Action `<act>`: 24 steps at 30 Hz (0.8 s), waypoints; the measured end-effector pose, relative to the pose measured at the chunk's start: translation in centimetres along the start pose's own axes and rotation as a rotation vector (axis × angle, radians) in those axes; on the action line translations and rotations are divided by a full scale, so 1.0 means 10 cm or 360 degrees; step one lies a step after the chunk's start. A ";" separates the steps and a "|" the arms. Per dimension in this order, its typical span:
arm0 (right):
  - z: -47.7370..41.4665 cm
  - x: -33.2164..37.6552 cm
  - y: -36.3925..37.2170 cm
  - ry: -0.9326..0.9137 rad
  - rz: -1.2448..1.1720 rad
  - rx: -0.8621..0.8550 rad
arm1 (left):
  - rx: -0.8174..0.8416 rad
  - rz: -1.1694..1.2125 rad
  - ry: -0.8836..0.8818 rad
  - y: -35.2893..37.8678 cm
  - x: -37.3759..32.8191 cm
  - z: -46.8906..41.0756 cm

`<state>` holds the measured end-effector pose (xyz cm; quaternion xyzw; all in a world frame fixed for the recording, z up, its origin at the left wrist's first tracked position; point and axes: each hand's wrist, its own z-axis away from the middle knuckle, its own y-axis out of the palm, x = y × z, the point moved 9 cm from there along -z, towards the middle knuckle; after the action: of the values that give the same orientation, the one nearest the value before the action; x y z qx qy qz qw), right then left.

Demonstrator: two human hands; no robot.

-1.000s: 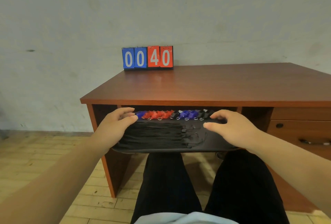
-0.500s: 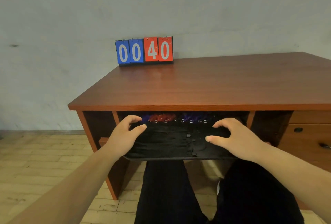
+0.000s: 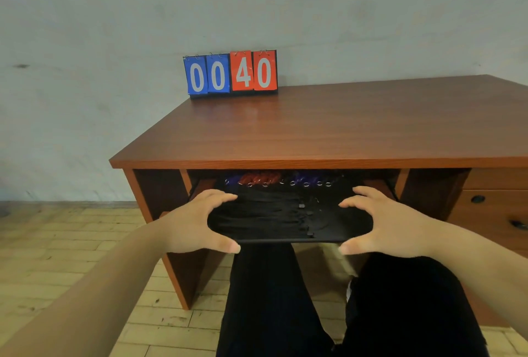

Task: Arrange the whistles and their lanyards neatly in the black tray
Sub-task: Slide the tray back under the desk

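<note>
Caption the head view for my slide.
Left hand and right hand grip the black tray by its ends under the desk, whistles lined along its far edge, lanyards laid nearer.

Looks like a bare office or back room, nothing homey. Going mostly by the reddish-brown laminate desk (image 3: 328, 128) with a stack of drawers (image 3: 497, 202) and dark handles down the right side. Pushed up against a plain, scuffed, pale grey wall (image 3: 114, 14) with a dark smudge at far left. Standing on a worn floor (image 3: 57, 256) of yellowish wood blocks laid like bricks. Bit of a sports-club feel too, thanks to the flip scoreboard (image 3: 230, 74) at the back edge of the desk: two blue cards reading 00, two red reading 40. Can't say more than office-ish from this angle.
</note>
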<state>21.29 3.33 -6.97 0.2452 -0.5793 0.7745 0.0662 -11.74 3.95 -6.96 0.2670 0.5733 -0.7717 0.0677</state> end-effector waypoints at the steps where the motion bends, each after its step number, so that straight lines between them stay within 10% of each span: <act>1: -0.01 -0.01 -0.01 0.0009 -0.0009 -0.0037 | -0.0038 0.0002 -0.0003 -0.03 0.00 -0.01; 15: -0.34 -0.11 -0.02 0.0118 -0.0027 -0.0266 | -0.0855 0.0289 -0.0235 -0.11 0.08 -0.05; 24: -0.57 -0.21 -0.08 0.0152 -0.0077 -0.0352 | -0.0916 0.0241 -0.0378 -0.11 0.09 -0.18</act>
<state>21.68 9.21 -8.43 0.2131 -0.6514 0.7148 0.1390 -12.41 6.15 -6.82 0.1869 0.7346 -0.5964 0.2641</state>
